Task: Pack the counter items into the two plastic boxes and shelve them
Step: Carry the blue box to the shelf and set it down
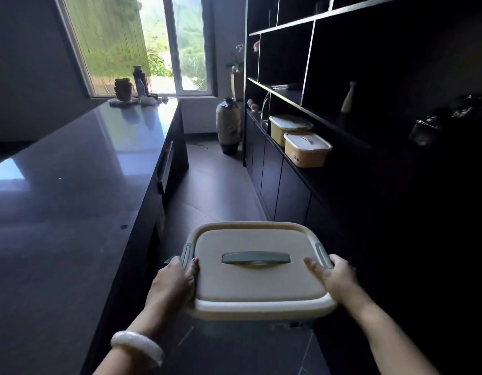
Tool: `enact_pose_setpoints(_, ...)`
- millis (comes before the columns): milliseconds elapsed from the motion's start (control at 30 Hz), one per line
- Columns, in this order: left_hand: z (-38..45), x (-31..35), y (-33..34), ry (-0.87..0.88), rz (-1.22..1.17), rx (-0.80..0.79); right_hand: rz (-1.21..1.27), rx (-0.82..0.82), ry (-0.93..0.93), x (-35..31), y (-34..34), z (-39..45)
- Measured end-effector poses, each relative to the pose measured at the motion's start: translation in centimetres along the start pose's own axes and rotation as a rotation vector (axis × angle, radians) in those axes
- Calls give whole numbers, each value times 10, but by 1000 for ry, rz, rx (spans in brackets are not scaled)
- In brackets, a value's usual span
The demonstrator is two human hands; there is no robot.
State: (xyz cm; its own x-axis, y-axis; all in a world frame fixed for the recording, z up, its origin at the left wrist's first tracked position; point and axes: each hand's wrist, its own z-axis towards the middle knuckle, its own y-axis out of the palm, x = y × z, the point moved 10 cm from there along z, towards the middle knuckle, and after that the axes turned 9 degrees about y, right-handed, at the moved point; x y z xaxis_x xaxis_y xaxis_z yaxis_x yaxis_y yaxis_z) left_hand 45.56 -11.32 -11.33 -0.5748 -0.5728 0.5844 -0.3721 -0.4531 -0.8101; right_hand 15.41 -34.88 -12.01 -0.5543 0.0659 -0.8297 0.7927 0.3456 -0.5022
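I carry a plastic box (258, 288) with a beige lid and a grey handle in the aisle, in front of my body. My left hand (177, 280) grips its left side by the grey latch, thumb on the lid. My right hand (333, 276) grips the right side the same way. The lid is closed, so the contents are hidden. Two yellow lidded boxes (306, 155) stand on the dark shelf unit (315, 185) to the right, one behind the other.
A glossy dark counter (72, 185) runs along the left, with a vase and small ornaments (134, 90) at its far end by the window. A tall floor vase (228, 125) stands at the aisle's far end. Dark ornaments (424, 128) sit on the right shelf.
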Motion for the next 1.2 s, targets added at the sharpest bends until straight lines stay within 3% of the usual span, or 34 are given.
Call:
enact_pose_setpoints(300, 268, 31, 53, 173, 17, -96, 213, 94, 107, -45, 62, 195)
enact_pose_setpoints(500, 410, 116, 125, 370, 90, -270, 326, 367, 206, -48, 31, 261)
enact_pose_setpoints(667, 487, 190, 210, 485, 160, -320, 394, 523, 291, -25, -13, 325)
enact_pose_setpoints(900, 569, 278, 305, 582, 100, -357, 387, 616, 379, 5, -64, 419)
enact_pose_setpoints(1200, 620, 364, 411, 680, 18, -588, 306, 731, 609, 45, -95, 473)
